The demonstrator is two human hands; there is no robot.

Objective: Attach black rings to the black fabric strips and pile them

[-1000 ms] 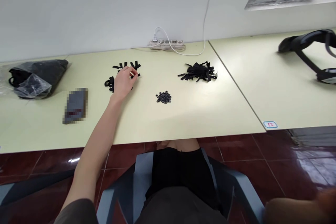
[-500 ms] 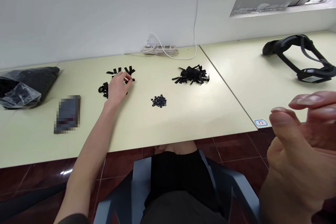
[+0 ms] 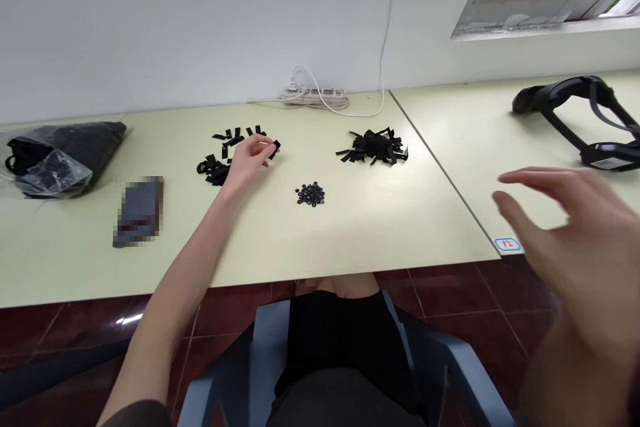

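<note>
Between the thumb and fingers of my left hand [image 3: 250,159] is a short black fabric strip [image 3: 275,149]. Several more black strips [image 3: 216,169] lie on the table behind and beside that hand, some looped, some flat. My right hand [image 3: 575,240] hovers at the right over the table's front edge, thumb and fingers apart with nothing visible in it. A small pile of dark round buttons or rings [image 3: 311,194] sits in the middle. Farther back and to the right is a heap of longer black strips [image 3: 375,145].
A power strip [image 3: 315,97] with a white cable lies against the wall. At the left are a plastic bag with black contents [image 3: 75,157] and a blurred-out dark object [image 3: 140,211]. A black headset [image 3: 575,117] rests on the right table [image 3: 470,127], past the seam.
My left hand has lifted and moved right with a black strip in its fingers. My right hand has turned and its fingers now point left. The view has shifted slightly.
</note>
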